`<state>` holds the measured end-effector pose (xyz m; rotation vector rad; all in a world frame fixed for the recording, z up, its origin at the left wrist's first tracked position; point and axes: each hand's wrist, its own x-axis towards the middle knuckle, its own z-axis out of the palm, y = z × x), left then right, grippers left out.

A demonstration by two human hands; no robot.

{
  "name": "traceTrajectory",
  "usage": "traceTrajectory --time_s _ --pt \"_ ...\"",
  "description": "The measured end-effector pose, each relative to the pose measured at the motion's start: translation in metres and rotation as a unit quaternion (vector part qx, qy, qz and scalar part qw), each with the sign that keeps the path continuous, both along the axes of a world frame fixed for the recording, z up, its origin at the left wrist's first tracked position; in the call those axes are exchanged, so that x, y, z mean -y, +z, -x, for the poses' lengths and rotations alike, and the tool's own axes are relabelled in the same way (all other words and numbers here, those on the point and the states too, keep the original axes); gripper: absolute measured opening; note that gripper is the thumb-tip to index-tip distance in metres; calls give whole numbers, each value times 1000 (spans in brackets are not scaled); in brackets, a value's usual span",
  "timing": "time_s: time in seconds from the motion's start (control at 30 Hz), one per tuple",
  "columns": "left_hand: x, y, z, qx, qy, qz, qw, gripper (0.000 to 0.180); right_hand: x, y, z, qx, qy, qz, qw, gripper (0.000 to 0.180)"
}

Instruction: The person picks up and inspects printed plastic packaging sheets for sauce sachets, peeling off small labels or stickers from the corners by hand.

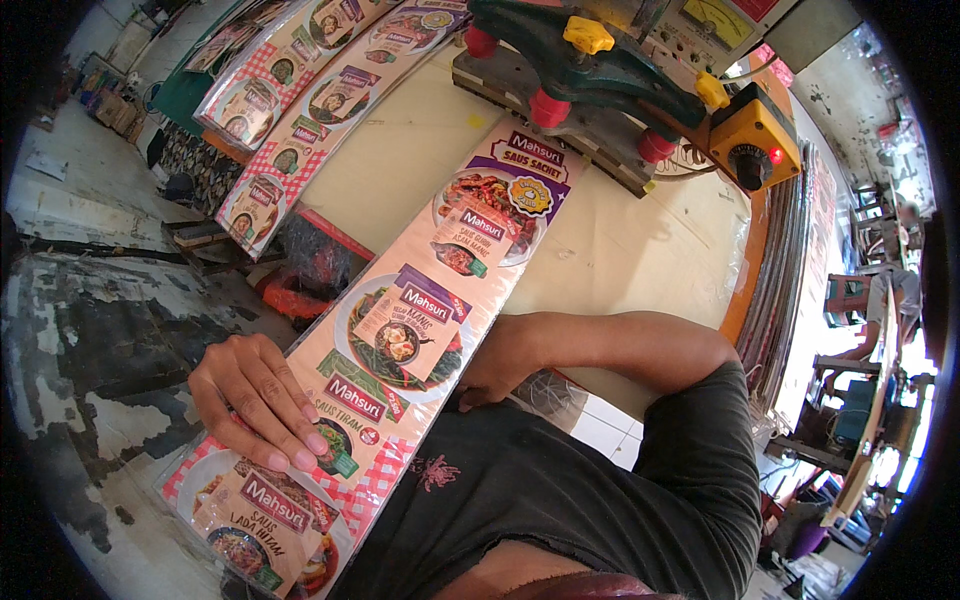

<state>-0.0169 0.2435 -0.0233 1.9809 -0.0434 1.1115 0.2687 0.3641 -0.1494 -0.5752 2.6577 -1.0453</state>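
Left hand (255, 400) lies flat, fingers spread, pressing on a long printed sachet display strip (420, 330) that runs from the lap up to the green sealing machine (590, 70). Right hand (490, 375) grips the strip's right edge from beneath, fingers hidden. Similar strips (300, 110) lie on the cream tabletop (620, 250).
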Motion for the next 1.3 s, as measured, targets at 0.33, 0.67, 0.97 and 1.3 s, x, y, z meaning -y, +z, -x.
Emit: traceTrajectory --time_s 0.33,0.67,0.97,1.3 --pt "3 0 2 -9 1 5 1000 12 -2 4 4 52 18 11 998 64" --pt "7 3 2 -7 4 1 1000 13 1 6 3 0 5 13 1000 68" --pt "1 0 1 -7 -3 -5 1000 13 -2 9 1 6 -1 13 1000 73" --pt "1 2 2 -16 -9 0 1000 13 0 4 2 38 11 -3 999 69"
